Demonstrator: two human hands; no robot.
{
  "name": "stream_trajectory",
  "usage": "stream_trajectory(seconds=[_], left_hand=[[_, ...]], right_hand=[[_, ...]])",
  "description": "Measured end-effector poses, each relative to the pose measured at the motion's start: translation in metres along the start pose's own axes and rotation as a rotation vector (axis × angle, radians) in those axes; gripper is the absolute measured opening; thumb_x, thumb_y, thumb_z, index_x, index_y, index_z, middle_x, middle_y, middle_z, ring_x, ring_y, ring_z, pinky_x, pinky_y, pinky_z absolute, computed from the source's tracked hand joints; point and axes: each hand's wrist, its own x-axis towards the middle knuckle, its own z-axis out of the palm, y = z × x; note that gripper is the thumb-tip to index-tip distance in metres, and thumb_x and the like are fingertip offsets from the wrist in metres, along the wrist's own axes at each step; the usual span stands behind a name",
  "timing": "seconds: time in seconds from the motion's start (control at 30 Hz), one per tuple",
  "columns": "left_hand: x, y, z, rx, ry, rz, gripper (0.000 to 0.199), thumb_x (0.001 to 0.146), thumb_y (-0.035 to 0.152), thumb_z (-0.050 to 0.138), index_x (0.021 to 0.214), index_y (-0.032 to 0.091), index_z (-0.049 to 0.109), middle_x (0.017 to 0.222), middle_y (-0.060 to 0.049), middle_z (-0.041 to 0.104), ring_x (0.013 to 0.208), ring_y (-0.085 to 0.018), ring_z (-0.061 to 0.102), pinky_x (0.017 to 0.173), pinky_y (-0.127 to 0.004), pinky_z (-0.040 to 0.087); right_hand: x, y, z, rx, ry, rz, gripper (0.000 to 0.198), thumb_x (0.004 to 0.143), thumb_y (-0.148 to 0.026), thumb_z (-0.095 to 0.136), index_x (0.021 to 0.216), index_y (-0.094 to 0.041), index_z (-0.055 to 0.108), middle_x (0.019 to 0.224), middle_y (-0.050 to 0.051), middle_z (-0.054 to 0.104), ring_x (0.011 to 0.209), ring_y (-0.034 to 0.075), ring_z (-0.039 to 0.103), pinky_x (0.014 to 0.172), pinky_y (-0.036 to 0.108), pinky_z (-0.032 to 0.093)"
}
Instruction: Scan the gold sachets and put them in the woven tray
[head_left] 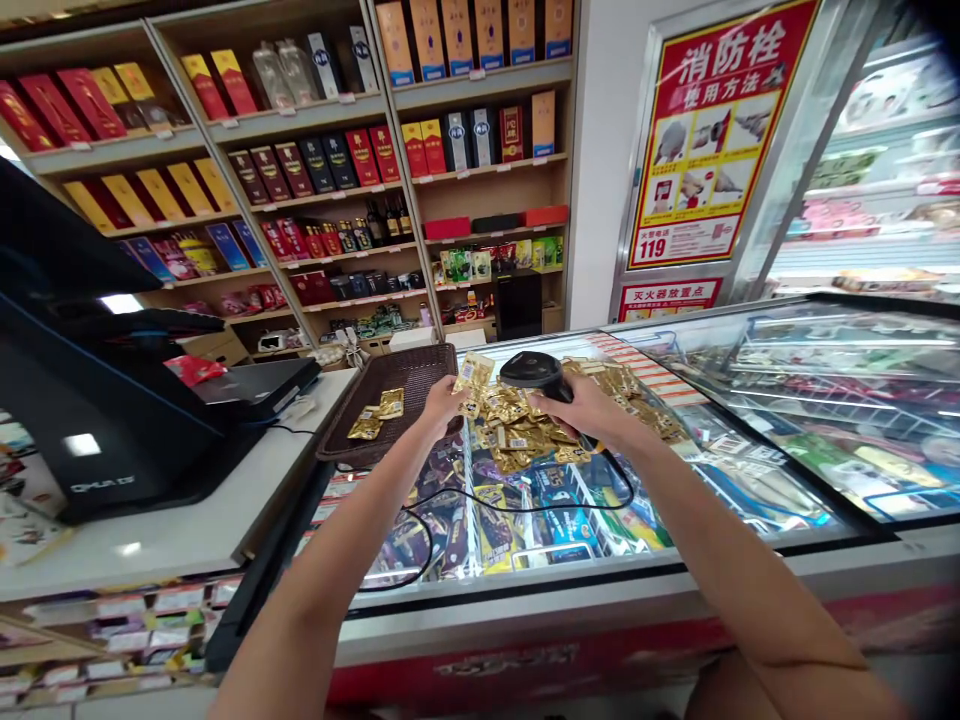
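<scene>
My left hand (442, 402) pinches a small gold foil packet (474, 376), its printed side turned up, near the basket's right edge. My right hand (589, 408) is wrapped round the handle of a black handheld barcode scanner (531, 370), whose head points left toward that packet. Beneath both hands a heap of gold foil packets (517, 440) lies on the glass lid of a chest freezer. Left of it, a brown woven basket (420, 372) holds several more gold packets (366, 424). The scanner's black cable (517, 508) loops across the glass.
The chest freezer (570, 590) spans the front, with wrapped goods under its glass. On the left counter (172, 530) stands a black checkout terminal (97, 380). Shelves of boxed bottles (330, 160) line the back wall, beside a red fire-hydrant poster (712, 140).
</scene>
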Motion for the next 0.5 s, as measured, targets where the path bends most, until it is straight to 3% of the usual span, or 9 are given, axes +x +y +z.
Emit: stream_trajectory(seconds=[0.2,0.5], left_hand=[[-0.023,-0.003,-0.053,-0.048,-0.034,-0.034,0.024,0.068,0.028,0.076,0.086,0.018,0.063,0.079,-0.002,0.068,0.070,-0.015,0.063,0.063,-0.025,0.049],[-0.050,-0.018,-0.077,-0.106,-0.037,-0.091,0.018,0.071,0.022,0.075,0.086,0.018,0.066,0.076,-0.002,0.067,0.069,-0.016,0.064,0.062,-0.025,0.051]], right_hand=[[-0.020,-0.025,0.036,0.049,-0.126,-0.049,0.041,0.077,-0.052,0.072,0.095,-0.019,0.055,0.044,-0.007,0.046,0.038,0.010,0.042,0.041,0.022,0.033],[-0.034,-0.031,0.064,0.035,-0.157,-0.045,0.041,0.077,-0.050,0.073,0.097,-0.018,0.058,0.044,-0.006,0.049,0.038,0.010,0.042,0.044,0.024,0.033]])
